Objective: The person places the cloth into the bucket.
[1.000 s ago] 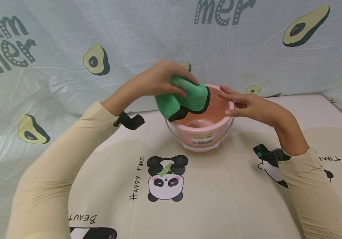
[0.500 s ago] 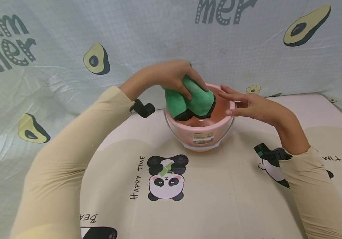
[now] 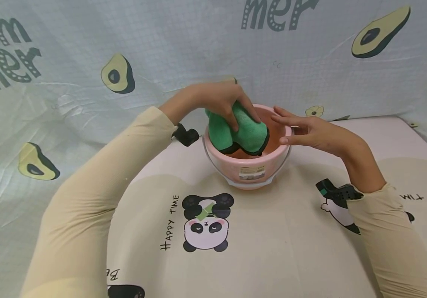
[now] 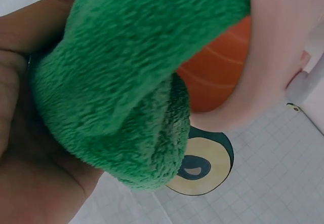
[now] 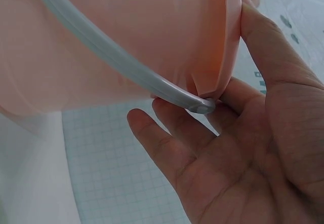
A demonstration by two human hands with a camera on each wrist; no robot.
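A pink bucket (image 3: 232,166) stands upright on the table, with a label on its front and a pale handle (image 5: 116,62) hanging down. My left hand (image 3: 220,99) grips a folded green towel (image 3: 252,134) with dark edging, partly inside the bucket's mouth. In the left wrist view the towel (image 4: 126,77) bulges out from the palm, and the bucket's orange-looking inside (image 4: 217,77) shows beyond it. My right hand (image 3: 321,132) lies against the bucket's right side, fingers spread. The right wrist view has its thumb (image 5: 273,46) at the rim and fingers beside the handle's pivot.
A cover printed with pandas (image 3: 206,234) and lettering lies over the table (image 3: 273,248). Behind the bucket hangs a pale sheet with avocado prints (image 3: 118,73). Each wrist wears a small black device, such as the right one (image 3: 338,192).
My left hand has carried the towel rightward and lower, into the bucket's mouth. The right hand and the bucket have stayed in place.
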